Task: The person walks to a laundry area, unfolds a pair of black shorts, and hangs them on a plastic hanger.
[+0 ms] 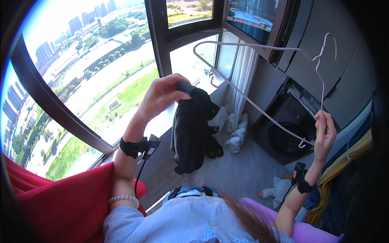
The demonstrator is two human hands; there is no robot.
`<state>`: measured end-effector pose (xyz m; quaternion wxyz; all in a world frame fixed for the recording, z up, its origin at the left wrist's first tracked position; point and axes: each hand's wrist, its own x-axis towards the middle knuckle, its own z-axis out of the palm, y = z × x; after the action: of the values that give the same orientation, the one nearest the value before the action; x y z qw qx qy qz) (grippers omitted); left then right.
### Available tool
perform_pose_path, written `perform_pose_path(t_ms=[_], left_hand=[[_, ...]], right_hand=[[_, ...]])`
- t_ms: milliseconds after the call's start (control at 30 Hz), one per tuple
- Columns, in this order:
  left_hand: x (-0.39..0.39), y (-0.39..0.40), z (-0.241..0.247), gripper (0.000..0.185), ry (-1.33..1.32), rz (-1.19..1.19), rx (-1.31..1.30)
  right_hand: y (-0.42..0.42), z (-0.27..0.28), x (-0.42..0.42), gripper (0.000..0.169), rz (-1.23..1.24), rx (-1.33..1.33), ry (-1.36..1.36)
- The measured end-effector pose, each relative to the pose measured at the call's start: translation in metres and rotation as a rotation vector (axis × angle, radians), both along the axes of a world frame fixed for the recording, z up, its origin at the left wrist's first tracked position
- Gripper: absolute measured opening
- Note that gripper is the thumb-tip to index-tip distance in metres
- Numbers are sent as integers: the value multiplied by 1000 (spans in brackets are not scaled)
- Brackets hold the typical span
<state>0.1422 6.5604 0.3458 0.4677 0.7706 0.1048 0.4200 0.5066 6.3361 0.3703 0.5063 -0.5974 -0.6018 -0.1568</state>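
My left hand point(165, 95) pinches the top edge of a black garment point(190, 130), which hangs folded in front of the window. Its lower end dangles above the floor, and its exact kind cannot be told. Off to the right, my right hand point(325, 133) grips a pale pink clothes hanger point(255, 103) near one corner. The hanger is tilted, with its hook at the upper right and its long bar slanting across the view. A gap separates hanger and garment.
Large windows point(91, 76) line the left side. Several white bottles point(234, 144) stand on the floor before a white curtain point(243, 79). A dark front-loading washing machine point(287, 136) sits in the cabinet. Red fabric point(67, 200) hangs near my left arm; a plush toy point(276, 191) lies at right.
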Motion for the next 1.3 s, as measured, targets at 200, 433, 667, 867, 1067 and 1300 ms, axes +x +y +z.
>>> perform_pose_path(t_ms=[200,433,667,867,1067,1300], left_hand=[[-10,-12,4,16,119,20,222],[5,10,-7,15,70,-111,183],[40,19,-13,17,110,82,-142],[56,33,-10,22,-44,57,-571],[57,54,-8,22,-234,-288,-872],[56,43,1,22,-351,-476,-1037]], right_hand=[[13,-1,0,16,66,-65,15],[5,-2,0,15,48,-138,48],[-14,-23,-3,17,-87,-169,102],[-6,-58,-17,13,-92,-120,123],[12,-76,-16,13,-161,31,-43],[30,-83,-20,16,-287,143,-217]])
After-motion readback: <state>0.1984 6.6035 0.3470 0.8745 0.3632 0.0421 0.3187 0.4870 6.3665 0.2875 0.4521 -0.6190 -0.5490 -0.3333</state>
